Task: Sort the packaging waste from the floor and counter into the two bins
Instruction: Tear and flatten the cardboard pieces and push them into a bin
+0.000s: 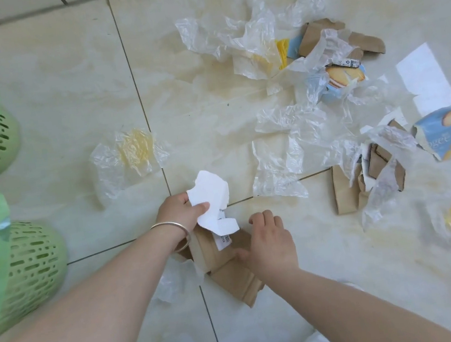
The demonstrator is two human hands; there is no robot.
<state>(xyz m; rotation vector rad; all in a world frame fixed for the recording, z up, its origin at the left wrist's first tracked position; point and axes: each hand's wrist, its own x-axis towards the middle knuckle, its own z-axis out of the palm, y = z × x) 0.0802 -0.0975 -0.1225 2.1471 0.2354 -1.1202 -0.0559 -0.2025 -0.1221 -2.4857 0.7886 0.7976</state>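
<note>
White paper scrap (pixel 212 201) pinched in L grip (pixel 182 209); R grip (pixel 269 239) relaxed, touching brown cardboard (pixel 228 268).

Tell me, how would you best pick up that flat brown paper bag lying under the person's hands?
Probably by the free end of the brown paper bag, nearest the camera. It lies flat on the floor tiles, so slide fingers under that edge from below and pinch. The far end is covered by the left hand holding white paper and by the right hand.

Both forearms are bare with no sleeves, and the left wrist wears one thin silver bangle (pixel 175 232).
</note>
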